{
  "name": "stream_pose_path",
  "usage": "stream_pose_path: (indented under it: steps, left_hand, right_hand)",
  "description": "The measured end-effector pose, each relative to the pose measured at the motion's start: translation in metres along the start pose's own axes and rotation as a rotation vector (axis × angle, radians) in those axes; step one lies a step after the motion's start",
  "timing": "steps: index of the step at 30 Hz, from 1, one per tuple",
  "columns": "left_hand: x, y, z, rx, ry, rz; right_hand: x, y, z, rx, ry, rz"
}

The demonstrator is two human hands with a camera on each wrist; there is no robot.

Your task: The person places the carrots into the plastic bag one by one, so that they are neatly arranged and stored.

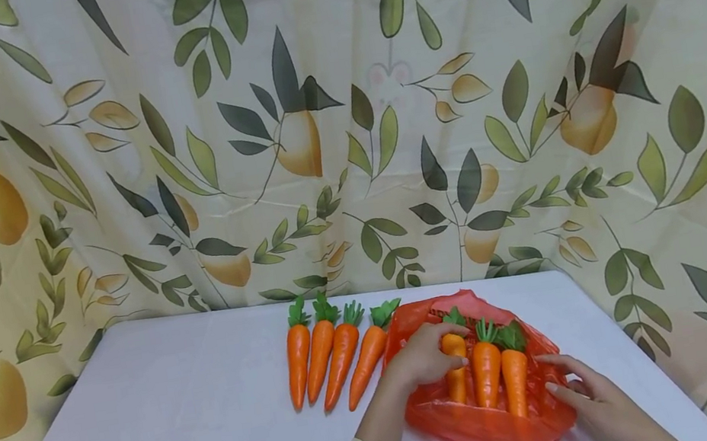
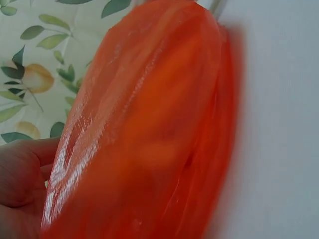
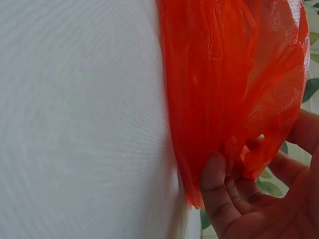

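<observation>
A red plastic bag (image 1: 492, 437) lies spread on the table with its mouth open upward. Within it rest two orange toy-like carrots with green tops, a middle carrot (image 1: 487, 375) and a right carrot (image 1: 515, 380). Beside them my left hand (image 1: 425, 357) reaches over the bag's left edge and grips a third carrot (image 1: 456, 366) near its top, fingers and thumb on either side. My right hand (image 1: 592, 395) holds the bag's right edge; in the right wrist view its thumb and fingers (image 3: 214, 174) pinch the red film. Red film fills most of the left wrist view.
Several more carrots (image 1: 340, 365) lie side by side on the white table (image 1: 169, 412), left of the bag, tops pointing away. The rightmost loose carrot (image 1: 369, 361) is close to the bag's edge. A leaf-and-fruit patterned curtain (image 1: 360, 173) hangs behind the table and at both sides.
</observation>
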State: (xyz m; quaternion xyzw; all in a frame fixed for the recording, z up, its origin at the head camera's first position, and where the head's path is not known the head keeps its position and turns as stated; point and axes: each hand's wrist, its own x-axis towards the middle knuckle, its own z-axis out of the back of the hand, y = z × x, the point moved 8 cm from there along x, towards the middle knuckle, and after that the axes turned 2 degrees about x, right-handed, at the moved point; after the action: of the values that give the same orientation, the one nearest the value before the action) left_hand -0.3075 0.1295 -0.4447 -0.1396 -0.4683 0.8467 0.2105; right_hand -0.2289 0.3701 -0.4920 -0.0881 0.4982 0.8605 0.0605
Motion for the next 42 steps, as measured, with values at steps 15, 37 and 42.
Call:
stream_pose_path:
  steps: [15, 37, 42]
  left_hand:
    - [-0.014, -0.003, 0.032, -0.064, -0.036, -0.095]
    - [-0.041, 0.030, 0.091, -0.175, -0.175, 0.004]
    - [-0.047, 0.042, 0.103, -0.143, -0.201, -0.006]
  right_hand:
    - [0.000, -0.001, 0.000, 0.015, 0.015, -0.030]
    - [0.002, -0.004, 0.000, 0.025, 0.022, -0.016]
    - [0.002, -0.004, 0.000, 0.022, 0.025, -0.021]
